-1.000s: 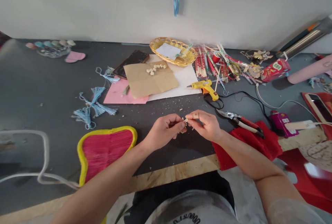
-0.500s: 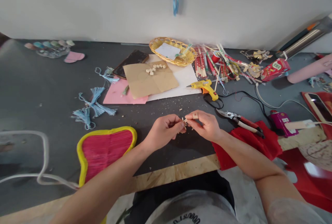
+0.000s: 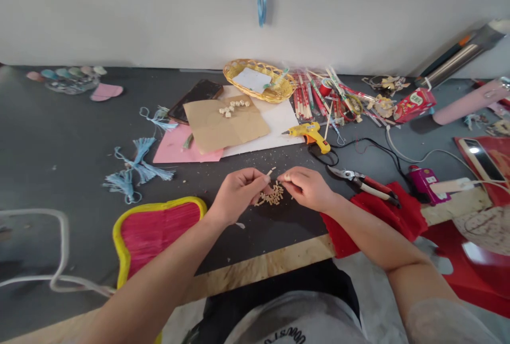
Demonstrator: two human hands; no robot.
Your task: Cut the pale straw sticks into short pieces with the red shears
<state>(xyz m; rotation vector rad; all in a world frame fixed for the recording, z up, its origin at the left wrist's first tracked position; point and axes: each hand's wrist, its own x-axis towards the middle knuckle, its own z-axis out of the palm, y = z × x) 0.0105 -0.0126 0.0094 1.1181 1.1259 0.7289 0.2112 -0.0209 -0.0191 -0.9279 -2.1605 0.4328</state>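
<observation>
My left hand [image 3: 239, 192] is closed in a pinch, and a short pale stick piece [image 3: 271, 171] pokes up from between its thumb and finger. Beside it, my right hand [image 3: 308, 187] is also closed, thumb against forefinger; whatever may be in its tips is too small to make out. The two hands are slightly apart. Under and between them lies a small pile of short cut stick pieces [image 3: 273, 196] on the dark tabletop, partly hidden by the left fingers. Farther back, several small pale clusters [image 3: 234, 107] sit on a brown paper sheet [image 3: 223, 131].
A yellow glue gun [image 3: 313, 134] and red-handled pruning shears [image 3: 364, 182] lie right of centre. Behind are a wicker basket [image 3: 292, 89] and bundled sticks [image 3: 305, 100]. Blue tassels [image 3: 141, 158] and a yellow-edged pink panel [image 3: 159, 232] are on the left. Red cloth [image 3: 410, 219] lies beside my right forearm.
My hands have drawn apart from each other, uncovering the pile of stick pieces between them. A stick piece now stands up in my left fingers. The whole view has shifted slightly.
</observation>
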